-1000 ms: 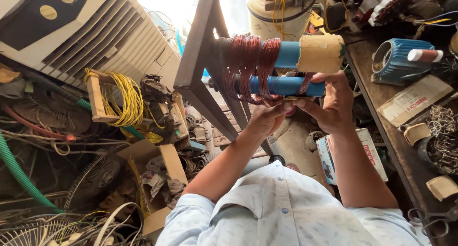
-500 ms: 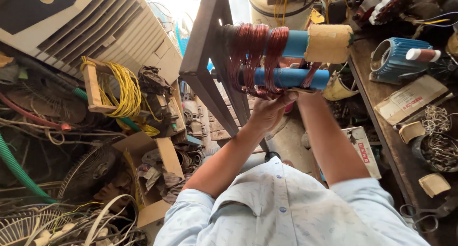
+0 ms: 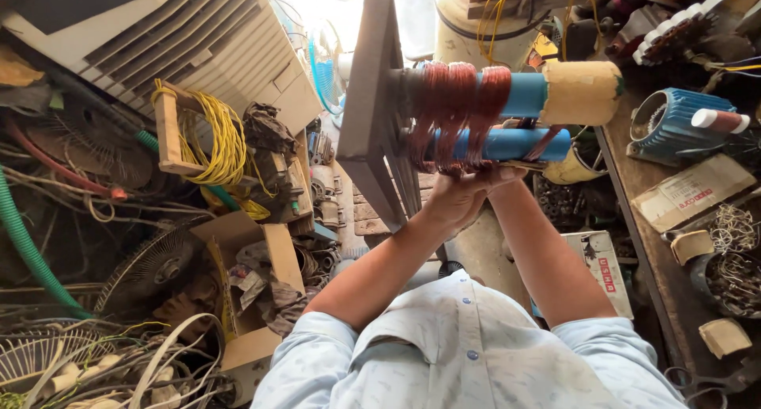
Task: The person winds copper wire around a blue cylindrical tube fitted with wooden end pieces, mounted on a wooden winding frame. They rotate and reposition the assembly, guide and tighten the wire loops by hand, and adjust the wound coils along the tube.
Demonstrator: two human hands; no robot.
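Head view: the left hand (image 3: pixel 458 199) is reaching up under the copper coils (image 3: pixel 456 112), its fingers (image 3: pixel 499 173) spread flat and pressing against the lowest turns rather than closing round anything. The right hand is lying behind the left and behind the lower tube (image 3: pixel 519 143); only its forearm (image 3: pixel 547 258) is showing, so I cannot tell how its fingers are standing.

The coils are sitting at about 12 o'clock from the hands, wound in three reddish bands across two blue tubes that are sticking out sideways from a dark frame (image 3: pixel 371 100). The upper tube (image 3: pixel 527 94) is ending in a tan paper-wrapped cap (image 3: pixel 583 92).

At 3 o'clock, on the counter (image 3: pixel 634 179), a flat tan carton (image 3: pixel 691 193) with a red-printed label is lying tilted, just below a blue finned motor shell (image 3: pixel 672 124). A white box (image 3: pixel 598 266) with red marks is standing beside the right forearm, at about 4 o'clock. Small tan tape rolls (image 3: pixel 723 336) are lying near the counter's edge at 4 o'clock.

At 9 o'clock, yellow wire (image 3: pixel 214 143) is hanging on a wooden spool frame (image 3: pixel 168 131); below it, at 8 o'clock, an open cardboard box (image 3: pixel 254 254) is holding scraps. A white louvred cooler (image 3: pixel 182 36) is filling 10 o'clock.
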